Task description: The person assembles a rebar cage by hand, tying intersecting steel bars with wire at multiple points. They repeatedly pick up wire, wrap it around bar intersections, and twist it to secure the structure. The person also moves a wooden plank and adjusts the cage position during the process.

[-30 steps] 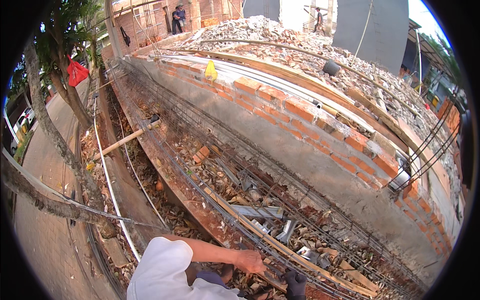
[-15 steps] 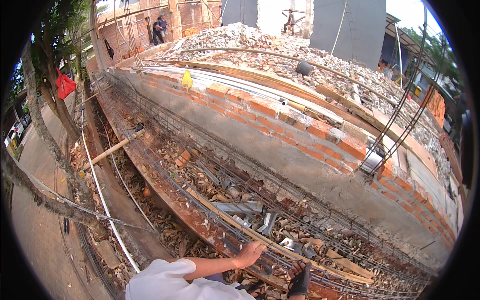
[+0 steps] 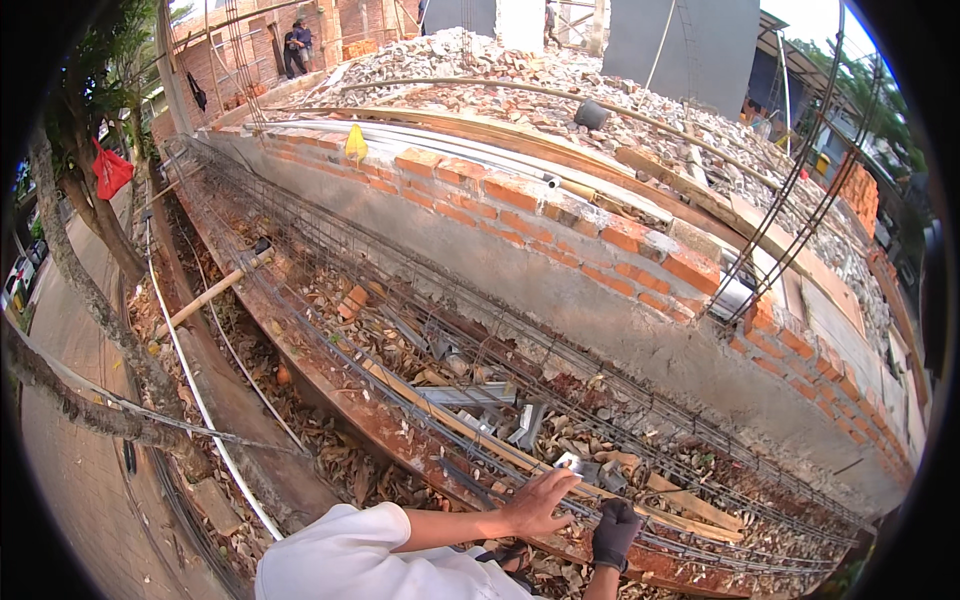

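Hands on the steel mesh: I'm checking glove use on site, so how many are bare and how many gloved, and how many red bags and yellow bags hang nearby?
Bare hand: 1
Gloved hand: 1
Red bag: 1
Yellow bag: 1
Total: 4
The bare hand is the left, fingers spread on the steel mesh; the black-gloved one is the right.

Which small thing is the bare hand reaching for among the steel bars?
Follow the long brick wall down to the cage of steel bars at its foot. At the near end, just past the fingertips of the bare left hand, sits a small pale metal piece. It is bright and shiny, unlike the brown leaves and rusty bars around it.
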### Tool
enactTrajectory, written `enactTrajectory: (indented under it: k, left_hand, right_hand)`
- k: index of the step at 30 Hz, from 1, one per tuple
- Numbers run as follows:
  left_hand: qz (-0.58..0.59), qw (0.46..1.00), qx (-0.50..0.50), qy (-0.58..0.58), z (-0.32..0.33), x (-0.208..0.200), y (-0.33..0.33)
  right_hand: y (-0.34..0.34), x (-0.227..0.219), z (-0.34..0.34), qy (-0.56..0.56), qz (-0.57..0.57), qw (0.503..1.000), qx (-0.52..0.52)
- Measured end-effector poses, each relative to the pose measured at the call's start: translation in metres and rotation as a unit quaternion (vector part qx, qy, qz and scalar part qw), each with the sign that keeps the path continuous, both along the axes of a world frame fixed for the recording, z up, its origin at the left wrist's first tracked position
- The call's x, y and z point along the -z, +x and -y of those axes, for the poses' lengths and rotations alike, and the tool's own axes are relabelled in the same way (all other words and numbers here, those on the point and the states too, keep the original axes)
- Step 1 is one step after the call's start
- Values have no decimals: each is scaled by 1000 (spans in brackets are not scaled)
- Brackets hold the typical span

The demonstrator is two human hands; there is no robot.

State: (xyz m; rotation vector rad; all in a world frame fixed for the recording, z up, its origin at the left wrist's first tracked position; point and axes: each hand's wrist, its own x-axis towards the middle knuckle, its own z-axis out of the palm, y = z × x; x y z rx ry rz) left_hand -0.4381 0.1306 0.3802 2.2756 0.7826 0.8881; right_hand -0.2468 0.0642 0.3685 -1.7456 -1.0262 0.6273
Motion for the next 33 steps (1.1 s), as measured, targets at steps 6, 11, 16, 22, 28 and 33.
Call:
enactTrajectory:
  k: [6, 11, 16, 22, 28, 33]
  left_hand:
    - [-196, 973, 122, 26, -10, 3, -13]
    - [-203, 919, 145, -306, 6, 72, -53]
    - [-290, 882, 167, -333, 19, 130, -68]
    - [-340, 889, 124, -281, 30, 201, -44]
    - [-384, 857, 85, -334, 40, 256, -30]
    - [-234, 954, -28, -184, 27, 292, -13]
  right_hand:
    - [-37, 23, 20, -96, 257, 926, -259]
    - [-43, 82, 52, -168, 24, 960, -221]
    - [-62, 118, 79, -262, -193, 938, -120]
    - [-92, 175, 90, -251, 44, 962, -100]
    - [-79, 231, 80, -376, -191, 905, -55]
    - [-58, 268, 49, -277, -62, 958, -45]
